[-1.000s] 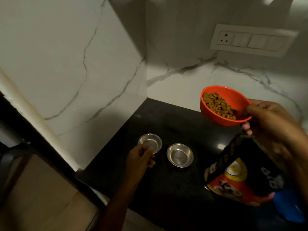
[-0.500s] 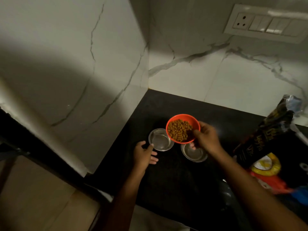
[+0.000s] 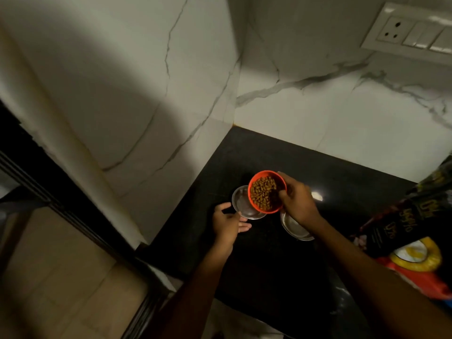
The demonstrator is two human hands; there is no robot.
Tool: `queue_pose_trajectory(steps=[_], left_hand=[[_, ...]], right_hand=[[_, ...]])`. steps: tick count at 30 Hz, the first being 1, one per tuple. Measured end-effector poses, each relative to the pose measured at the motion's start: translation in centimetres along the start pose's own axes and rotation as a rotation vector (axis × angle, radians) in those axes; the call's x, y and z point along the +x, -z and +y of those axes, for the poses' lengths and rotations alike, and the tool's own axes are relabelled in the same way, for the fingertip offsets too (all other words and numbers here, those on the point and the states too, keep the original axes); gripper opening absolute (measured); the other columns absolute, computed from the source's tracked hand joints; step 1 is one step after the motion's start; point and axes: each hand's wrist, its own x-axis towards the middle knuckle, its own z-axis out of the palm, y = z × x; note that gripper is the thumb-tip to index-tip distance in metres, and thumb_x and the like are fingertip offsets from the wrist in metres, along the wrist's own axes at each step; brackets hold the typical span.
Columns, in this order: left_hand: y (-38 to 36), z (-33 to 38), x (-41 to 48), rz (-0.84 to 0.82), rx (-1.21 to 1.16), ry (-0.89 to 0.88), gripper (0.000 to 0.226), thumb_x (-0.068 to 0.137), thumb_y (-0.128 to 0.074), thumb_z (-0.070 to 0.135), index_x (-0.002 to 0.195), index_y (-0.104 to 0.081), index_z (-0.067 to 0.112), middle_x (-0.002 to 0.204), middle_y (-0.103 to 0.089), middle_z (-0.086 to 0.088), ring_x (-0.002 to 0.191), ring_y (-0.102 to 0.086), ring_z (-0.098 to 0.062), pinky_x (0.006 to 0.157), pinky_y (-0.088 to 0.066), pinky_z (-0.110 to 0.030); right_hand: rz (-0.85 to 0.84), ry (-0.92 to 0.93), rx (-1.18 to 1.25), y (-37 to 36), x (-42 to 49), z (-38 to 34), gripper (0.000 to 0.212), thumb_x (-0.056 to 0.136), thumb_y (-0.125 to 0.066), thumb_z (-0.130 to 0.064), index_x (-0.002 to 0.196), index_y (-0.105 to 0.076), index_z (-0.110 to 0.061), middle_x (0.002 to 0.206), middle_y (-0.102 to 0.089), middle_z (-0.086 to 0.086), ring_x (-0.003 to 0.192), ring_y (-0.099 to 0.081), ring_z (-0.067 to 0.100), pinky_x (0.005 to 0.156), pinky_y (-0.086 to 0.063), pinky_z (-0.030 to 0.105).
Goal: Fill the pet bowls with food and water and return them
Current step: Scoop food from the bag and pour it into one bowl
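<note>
Two small steel pet bowls sit on the black counter near the corner. Above the left steel bowl, my right hand holds an orange bowl full of brown kibble, tilted toward the left. No kibble is visible in the left bowl. The right steel bowl lies partly hidden under my right wrist. My left hand rests by the front rim of the left steel bowl, fingers loosely apart, holding nothing that I can see.
A black, red and yellow pet food bag stands at the right edge of the counter. Marble walls close the corner at the left and back. A switch panel is on the back wall. Floor tiles lie below left.
My right hand carried the orange bowl from high on the right down over the left steel bowl and has tilted it. My left hand stayed by that bowl's rim.
</note>
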Motion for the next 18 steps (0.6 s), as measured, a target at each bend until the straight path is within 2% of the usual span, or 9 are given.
queue_pose_trajectory(steps=[3,5,11,18], left_hand=[[-0.2,0.0,-0.1,-0.009,-0.014,-0.003,0.046,0.093,-0.055,-0.001,0.136,-0.04,0.008,0.091,-0.07,-0.024,0.067,-0.073,-0.028,0.056,-0.06,-0.029],[-0.2,-0.1,0.1,-0.018,-0.014,-0.013,0.045,0.094,-0.055,0.0,0.136,-0.04,0.008,0.093,-0.07,-0.025,0.068,-0.073,-0.029,0.056,-0.061,-0.029],[-0.4,0.1,0.5,-0.016,0.014,-0.028,0.043,0.093,-0.056,0.0,0.133,-0.044,0.009,0.089,-0.071,-0.02,0.067,-0.074,-0.027,0.059,-0.06,-0.029],[-0.6,0.1,0.9,-0.021,0.038,-0.018,0.042,0.094,-0.053,0.0,0.135,-0.044,0.006,0.085,-0.07,-0.018,0.063,-0.072,-0.024,0.057,-0.06,-0.028]], right_hand=[[-0.016,0.002,-0.134,-0.5,1.0,-0.3,0.049,0.091,-0.054,-0.009,0.14,-0.049,-0.009,0.125,-0.066,0.014,0.109,-0.065,0.026,0.095,-0.052,0.041],[-0.055,-0.026,-0.199,-0.9,1.8,-0.3,0.056,0.089,-0.054,-0.003,0.143,-0.046,-0.013,0.13,-0.063,0.013,0.115,-0.062,0.028,0.098,-0.05,0.039],[-0.131,-0.033,-0.296,-1.6,2.7,0.1,0.062,0.09,-0.053,-0.007,0.148,-0.037,-0.022,0.131,-0.061,0.013,0.115,-0.06,0.026,0.093,-0.052,0.041],[-0.144,0.06,-0.387,-1.7,3.2,0.4,0.067,0.09,-0.054,-0.005,0.15,-0.033,-0.024,0.132,-0.059,0.014,0.116,-0.057,0.028,0.092,-0.05,0.04]])
